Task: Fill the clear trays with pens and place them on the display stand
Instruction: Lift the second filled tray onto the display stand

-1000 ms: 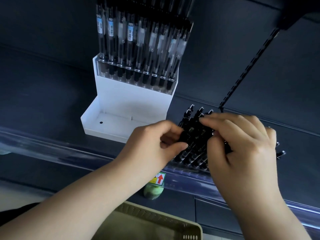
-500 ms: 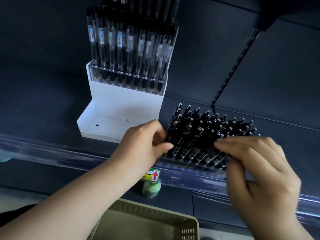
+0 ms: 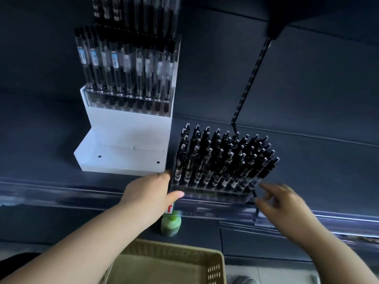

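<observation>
Gripping the left end of the clear tray [image 3: 211,194], thumb across its front lip and fingers behind, the left hand [image 3: 151,191] holds it at the front of the dark shelf [image 3: 311,160], just right of the white display stand [image 3: 127,128]. Black pens [image 3: 221,160], glossy and clip-topped, stand packed in slanted rows. Right hand [image 3: 283,203]: motion-blurred, fingers spread and loose, holding nothing, at the tray's right end; contact cannot be told. Stand: matte white, stepped; bare lower ledge with two small holes; upper tier carries upright pens in a clear holder. Bare shelf lies right of the tray. Clear plastic rail [image 3: 61,191] edges the shelf front. Below: green round-topped bottle [image 3: 170,224], beige perforated basket [image 3: 217,261].
</observation>
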A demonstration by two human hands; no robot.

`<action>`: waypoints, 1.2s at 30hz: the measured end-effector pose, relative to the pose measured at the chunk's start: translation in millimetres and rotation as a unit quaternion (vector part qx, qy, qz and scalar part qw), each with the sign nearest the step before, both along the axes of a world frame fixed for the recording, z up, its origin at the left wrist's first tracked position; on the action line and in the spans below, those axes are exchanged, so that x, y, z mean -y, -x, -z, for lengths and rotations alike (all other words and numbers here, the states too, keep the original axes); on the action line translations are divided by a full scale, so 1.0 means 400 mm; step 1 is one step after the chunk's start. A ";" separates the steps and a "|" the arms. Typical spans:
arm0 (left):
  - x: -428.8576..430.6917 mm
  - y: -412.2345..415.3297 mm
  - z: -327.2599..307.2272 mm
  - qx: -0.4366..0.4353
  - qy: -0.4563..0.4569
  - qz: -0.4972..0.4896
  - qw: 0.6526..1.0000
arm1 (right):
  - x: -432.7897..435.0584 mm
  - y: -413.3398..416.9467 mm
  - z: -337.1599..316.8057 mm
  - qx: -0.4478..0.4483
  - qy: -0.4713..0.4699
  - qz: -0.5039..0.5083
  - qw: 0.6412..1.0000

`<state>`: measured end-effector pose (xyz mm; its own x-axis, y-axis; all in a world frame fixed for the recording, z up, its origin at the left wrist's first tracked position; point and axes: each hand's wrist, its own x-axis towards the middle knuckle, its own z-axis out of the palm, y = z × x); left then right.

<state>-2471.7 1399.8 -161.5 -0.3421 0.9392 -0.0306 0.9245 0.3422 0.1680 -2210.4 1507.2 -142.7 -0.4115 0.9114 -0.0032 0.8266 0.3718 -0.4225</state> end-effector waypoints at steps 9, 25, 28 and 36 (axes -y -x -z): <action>-0.036 -0.001 -0.008 -0.048 0.072 -0.015 0.996 | -0.025 0.073 0.053 0.075 0.009 -0.027 0.997; 0.003 -0.009 -0.094 0.044 -0.031 0.011 0.998 | 0.017 0.042 -0.069 -0.015 -0.071 -0.022 0.997; 0.027 0.016 -0.145 0.042 -0.048 0.001 0.998 | 0.034 0.071 -0.117 -0.008 -0.074 -0.049 0.996; 0.112 0.166 -0.219 0.071 -0.095 -0.024 0.993 | 0.076 0.239 -0.162 -0.007 -0.088 -0.094 0.992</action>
<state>-2537.9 1355.1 -73.9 -0.3916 0.9154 0.0935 0.8702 0.3354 0.3608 -2305.9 1477.0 -77.9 -0.5724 0.8048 0.1569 0.7304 0.5874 -0.3484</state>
